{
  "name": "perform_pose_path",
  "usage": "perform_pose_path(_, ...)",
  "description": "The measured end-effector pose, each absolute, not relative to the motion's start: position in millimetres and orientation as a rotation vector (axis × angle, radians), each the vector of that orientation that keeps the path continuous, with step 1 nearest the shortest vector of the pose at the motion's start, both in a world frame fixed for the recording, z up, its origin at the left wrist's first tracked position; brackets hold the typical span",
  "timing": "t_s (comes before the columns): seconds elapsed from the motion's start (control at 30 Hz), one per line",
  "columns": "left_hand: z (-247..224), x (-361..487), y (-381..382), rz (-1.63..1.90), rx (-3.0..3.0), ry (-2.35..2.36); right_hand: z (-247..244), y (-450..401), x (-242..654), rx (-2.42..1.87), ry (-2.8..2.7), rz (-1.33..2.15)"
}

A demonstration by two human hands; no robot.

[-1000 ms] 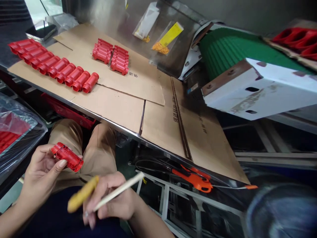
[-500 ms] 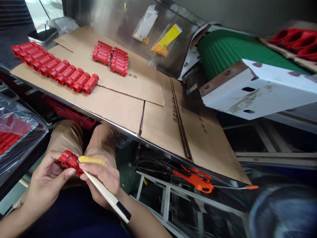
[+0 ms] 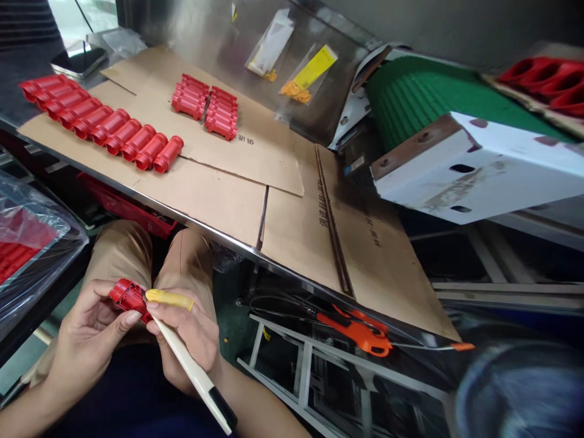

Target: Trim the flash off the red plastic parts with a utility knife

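Above my lap, my left hand point(image 3: 89, 331) is closed around a red plastic cylindrical part point(image 3: 126, 296), thumb along its near side. My right hand point(image 3: 189, 331) grips a long cream-handled tool point(image 3: 189, 365) with a black end band; its tip is hidden at the red part, so its exact kind is unclear. A yellow finger cot point(image 3: 170, 298) covers my right index finger, which lies along the tool near the part. On the cardboard-covered table, a row of red tubular parts point(image 3: 130, 141) lies at the left, and two short stacks of ribbed red parts point(image 3: 205, 106) lie farther back.
Cardboard sheets point(image 3: 219, 204) cover the table. Small bags point(image 3: 314, 68) hang on the metal back panel. At right stands a white bracket point(image 3: 483, 173) beside a green ribbed belt point(image 3: 424, 91). An orange-handled tool point(image 3: 360, 336) hangs below the table edge. A plastic-lined bin point(image 3: 41, 243) stands left.
The tool's rear end has swung slightly down and left with my right hand. My left hand keeps hold of the red part, almost unmoved. The view has shifted slightly.
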State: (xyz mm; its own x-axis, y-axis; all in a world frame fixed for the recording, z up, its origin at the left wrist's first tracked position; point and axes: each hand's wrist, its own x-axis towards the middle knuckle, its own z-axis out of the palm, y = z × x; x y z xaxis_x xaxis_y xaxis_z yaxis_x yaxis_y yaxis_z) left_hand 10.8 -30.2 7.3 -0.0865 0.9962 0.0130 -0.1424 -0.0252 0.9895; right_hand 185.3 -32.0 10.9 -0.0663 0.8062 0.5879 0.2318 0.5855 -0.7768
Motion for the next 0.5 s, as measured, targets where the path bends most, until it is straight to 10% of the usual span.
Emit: perform_pose_path(0.5,8.1,-14.4,-24.4,0.825,0.551,0.985,16.9,-8.0,219.7,-1.279,-1.302,1.417)
